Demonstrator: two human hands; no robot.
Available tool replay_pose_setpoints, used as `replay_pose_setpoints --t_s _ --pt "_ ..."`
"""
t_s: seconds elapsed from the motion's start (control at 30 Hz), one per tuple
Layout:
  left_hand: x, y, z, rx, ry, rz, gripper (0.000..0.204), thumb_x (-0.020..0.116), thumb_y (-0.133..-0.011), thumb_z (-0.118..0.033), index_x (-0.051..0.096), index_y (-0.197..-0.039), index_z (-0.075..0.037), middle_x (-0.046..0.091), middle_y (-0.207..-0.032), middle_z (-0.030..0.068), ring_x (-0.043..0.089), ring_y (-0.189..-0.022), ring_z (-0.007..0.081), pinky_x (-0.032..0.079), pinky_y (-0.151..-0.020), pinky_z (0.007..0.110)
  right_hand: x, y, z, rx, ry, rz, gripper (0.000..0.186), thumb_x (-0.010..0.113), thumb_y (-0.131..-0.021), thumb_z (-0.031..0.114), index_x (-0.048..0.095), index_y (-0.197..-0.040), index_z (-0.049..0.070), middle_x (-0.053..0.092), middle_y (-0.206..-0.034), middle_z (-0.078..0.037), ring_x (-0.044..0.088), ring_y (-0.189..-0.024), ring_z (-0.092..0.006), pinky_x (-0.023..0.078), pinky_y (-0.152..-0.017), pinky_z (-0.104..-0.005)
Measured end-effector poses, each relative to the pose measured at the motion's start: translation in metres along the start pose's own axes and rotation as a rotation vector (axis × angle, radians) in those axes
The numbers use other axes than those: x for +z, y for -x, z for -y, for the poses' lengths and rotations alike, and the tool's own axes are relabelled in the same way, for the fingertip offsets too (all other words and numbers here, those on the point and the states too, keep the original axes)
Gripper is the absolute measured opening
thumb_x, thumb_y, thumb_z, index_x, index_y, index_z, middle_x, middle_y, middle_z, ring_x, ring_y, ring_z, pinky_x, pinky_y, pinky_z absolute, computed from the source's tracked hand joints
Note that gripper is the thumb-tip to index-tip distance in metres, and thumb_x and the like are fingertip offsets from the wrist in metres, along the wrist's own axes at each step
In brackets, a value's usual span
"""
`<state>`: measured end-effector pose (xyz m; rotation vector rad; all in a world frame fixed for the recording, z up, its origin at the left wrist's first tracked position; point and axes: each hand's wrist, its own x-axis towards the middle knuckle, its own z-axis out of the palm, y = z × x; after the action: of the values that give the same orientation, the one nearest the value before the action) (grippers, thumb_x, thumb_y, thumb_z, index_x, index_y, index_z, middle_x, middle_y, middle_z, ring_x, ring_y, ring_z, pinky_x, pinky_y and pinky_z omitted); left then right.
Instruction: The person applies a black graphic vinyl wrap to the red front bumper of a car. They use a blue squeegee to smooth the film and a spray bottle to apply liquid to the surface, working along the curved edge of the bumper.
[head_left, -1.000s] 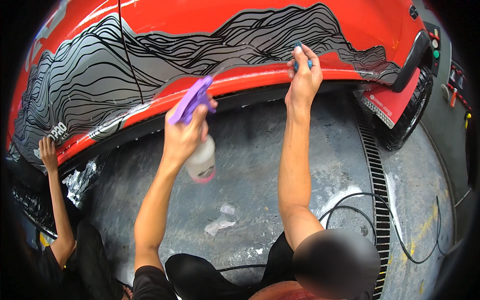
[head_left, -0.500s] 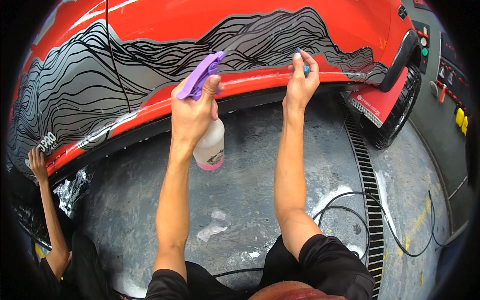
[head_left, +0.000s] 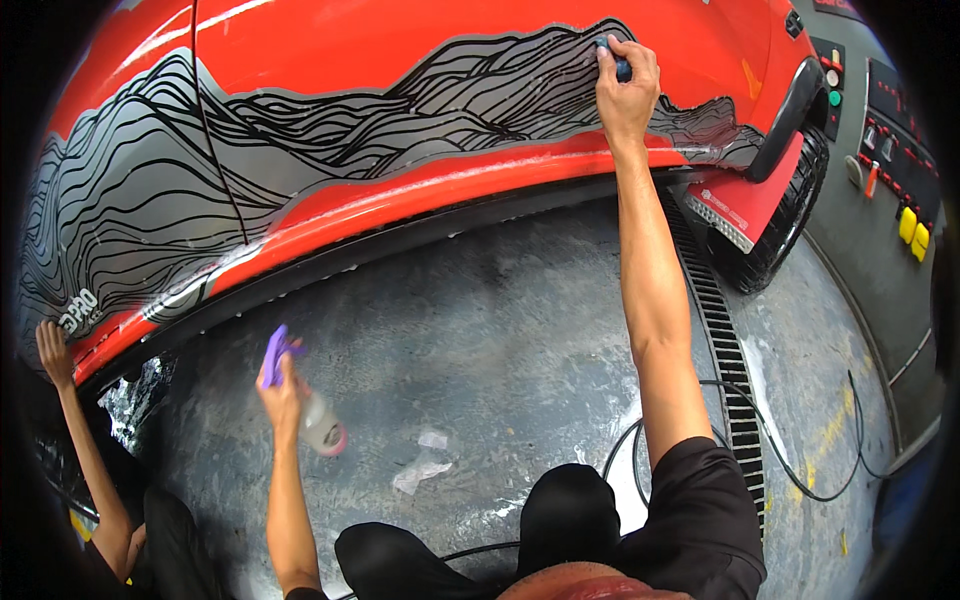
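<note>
My right hand [head_left: 630, 98] pinches a small dark-blue block [head_left: 624, 70] against the car's side, at the upper edge of a grey decal [head_left: 500, 75] with black wavy lines. Its fingers hide part of the block, and I cannot make out its exact kind. Lower and to the left, over the floor, my left hand [head_left: 282, 398] grips a spray bottle [head_left: 322, 428] by its purple trigger head. The clear bottle holds a little pink liquid and is tilted, slightly blurred. The red car door [head_left: 330, 45] fills the far side.
At the far left a co-worker's hand [head_left: 54, 350] rests on the lower car panel. A red mud flap [head_left: 750, 200] and tyre [head_left: 790, 220] stand at right. Beyond a floor grate [head_left: 735, 375] lies a black hose [head_left: 800, 485]. Paper scraps [head_left: 420, 475] lie on the wet floor.
My right hand has moved up and onto the decal with the blue block. My left hand has dropped down and left, away from the car, still holding the spray bottle; the spray mist is gone.
</note>
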<state>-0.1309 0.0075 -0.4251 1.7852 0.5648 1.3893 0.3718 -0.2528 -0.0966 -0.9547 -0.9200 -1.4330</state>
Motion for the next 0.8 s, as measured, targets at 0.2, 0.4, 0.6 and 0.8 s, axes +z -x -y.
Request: replay_pose_setpoints --t_s 0.2,0.4,0.6,0.8 --pt "-0.102 0.069 0.127 -0.090 -0.280 -0.408 0.035 0.063 -0.111 -0.033 0.075 -0.124 -0.003 0.067 -0.077 0.0018 0.049 -0.051 0.0076 0.039 -0.047 0.030 -0.009 0.001 -0.001 -0.187 0.045 0.112 0.015 0.079 -0.093 0.013 0.081 -0.107 0.009 0.070 -0.107 -0.008 0.063 -0.099 -0.0279 0.053 -0.087 -0.0409" --pt "-0.184 0.121 0.167 -0.140 -0.509 -0.809 0.044 0.065 -0.109 -0.042 0.074 -0.130 -0.005 0.062 -0.072 0.0021 0.050 -0.052 0.0117 0.043 -0.051 0.032 -0.004 -0.002 0.019 -0.234 0.111 0.167 0.017 0.082 -0.092 0.014 0.082 -0.109 0.009 0.072 -0.108 -0.011 0.069 -0.096 -0.0262 0.055 -0.087 -0.0371" --pt "-0.209 0.162 0.172 -0.181 -0.616 -0.946 0.049 0.065 -0.109 -0.041 0.069 -0.142 -0.005 0.069 -0.089 0.0087 0.052 -0.055 0.0148 0.045 -0.053 0.034 0.003 0.009 0.029 -0.253 0.005 0.148 0.012 0.080 -0.091 0.013 0.082 -0.102 0.007 0.070 -0.100 -0.010 0.064 -0.093 -0.0281 0.052 -0.080 -0.0411" --pt "-0.193 0.186 0.177 -0.245 -0.661 -0.965 0.049 0.067 -0.108 -0.039 0.068 -0.142 -0.004 0.069 -0.091 0.0107 0.058 -0.064 0.0176 0.049 -0.057 0.036 0.004 0.016 0.035 -0.312 0.026 0.225 0.013 0.081 -0.090 0.012 0.082 -0.102 0.007 0.069 -0.101 -0.009 0.063 -0.091 -0.0281 0.053 -0.079 -0.0386"
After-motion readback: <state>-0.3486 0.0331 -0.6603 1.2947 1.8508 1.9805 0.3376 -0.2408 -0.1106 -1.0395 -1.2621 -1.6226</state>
